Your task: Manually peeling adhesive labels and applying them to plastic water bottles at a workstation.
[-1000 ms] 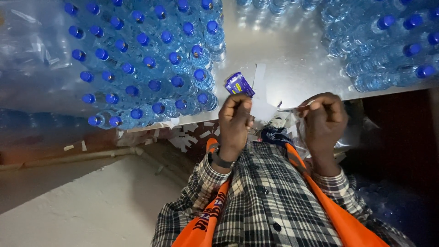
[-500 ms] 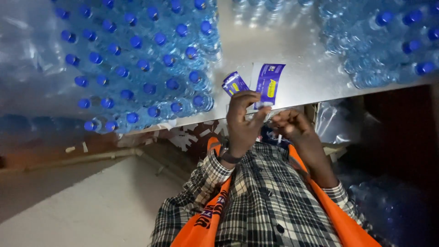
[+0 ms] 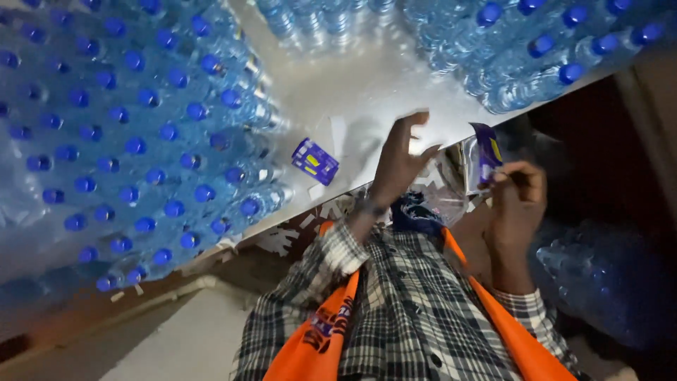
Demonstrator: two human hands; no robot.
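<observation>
Right hand (image 3: 518,201) pinches a purple label (image 3: 486,149) at its twelve o'clock; left hand (image 3: 398,159), grip spread and empty, hovers over the surface (image 3: 338,92).

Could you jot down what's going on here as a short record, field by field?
Setting: metal table crowded with clear bottles with blue caps
Left hand: open, fingers spread, over the table edge, holding nothing
Right hand: pinching a blue label beside the table
On the table: one blue label lying flat
Clothing: checked shirt, orange straps
</observation>
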